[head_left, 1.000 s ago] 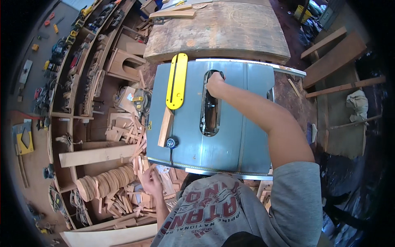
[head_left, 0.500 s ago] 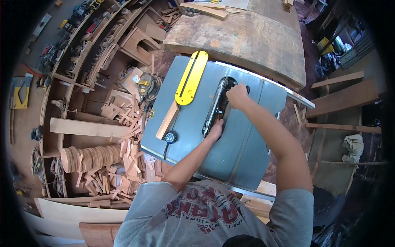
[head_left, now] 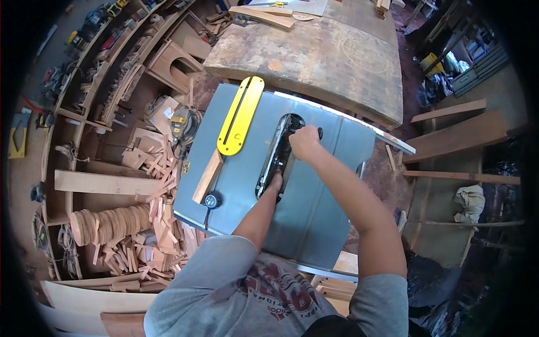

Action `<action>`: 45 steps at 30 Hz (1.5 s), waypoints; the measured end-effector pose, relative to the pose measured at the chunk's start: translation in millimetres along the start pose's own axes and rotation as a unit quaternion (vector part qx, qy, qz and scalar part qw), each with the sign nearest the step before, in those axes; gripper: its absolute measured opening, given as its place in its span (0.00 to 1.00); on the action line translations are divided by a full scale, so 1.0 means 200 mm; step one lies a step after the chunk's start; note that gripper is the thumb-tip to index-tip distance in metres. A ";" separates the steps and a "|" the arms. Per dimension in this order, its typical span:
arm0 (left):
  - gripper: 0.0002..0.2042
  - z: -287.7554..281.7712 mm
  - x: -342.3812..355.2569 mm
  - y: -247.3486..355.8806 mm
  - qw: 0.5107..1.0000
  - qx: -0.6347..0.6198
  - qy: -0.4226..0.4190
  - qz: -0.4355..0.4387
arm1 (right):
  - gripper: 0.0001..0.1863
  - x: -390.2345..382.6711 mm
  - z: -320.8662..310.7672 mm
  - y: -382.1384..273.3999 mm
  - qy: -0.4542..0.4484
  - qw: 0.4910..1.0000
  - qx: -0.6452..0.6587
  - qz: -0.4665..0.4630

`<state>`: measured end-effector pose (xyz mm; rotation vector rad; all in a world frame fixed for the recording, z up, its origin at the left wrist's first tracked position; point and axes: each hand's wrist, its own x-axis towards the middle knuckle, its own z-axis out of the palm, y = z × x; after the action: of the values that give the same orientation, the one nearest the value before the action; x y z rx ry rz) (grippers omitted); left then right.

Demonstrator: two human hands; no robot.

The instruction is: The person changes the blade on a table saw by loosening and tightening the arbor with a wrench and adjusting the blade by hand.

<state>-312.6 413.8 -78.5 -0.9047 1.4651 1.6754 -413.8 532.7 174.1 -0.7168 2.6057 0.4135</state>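
Note:
A table saw with a grey metal top (head_left: 311,219) stands in front of me, and its long throat opening (head_left: 263,178) lies uncovered, showing dark metal parts inside. My left hand (head_left: 275,182) reaches down into the near part of this opening, and its fingers are hidden there. Over the far part my right hand (head_left: 305,142) is closed round a dark tool (head_left: 320,133), whose end pokes out on the right; the rest of it is hidden. Left of the opening lies a yellow slotted throat plate (head_left: 228,137).
A wooden strip (head_left: 209,177) and a round black dial gauge (head_left: 213,200) lie on the saw top's left side. A power tool (head_left: 184,124) and wood offcuts (head_left: 160,224) are piled to the left. Beyond stands a worn wooden workbench (head_left: 314,62); planks (head_left: 457,135) lean at right.
My left hand has sunk deeper into the throat opening. My right hand stays closed over the far part of it. The whole view has shifted slightly.

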 end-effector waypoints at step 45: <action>0.30 -2.57 -2.83 -1.05 0.672 0.126 0.683 0.257 | 0.12 -0.16 0.05 -0.15 0.037 0.999 -0.019 -0.033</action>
<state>172.6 -118.0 254.8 -1.8696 3.0640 0.8358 -370.1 525.3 174.0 -0.8426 2.6404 0.4245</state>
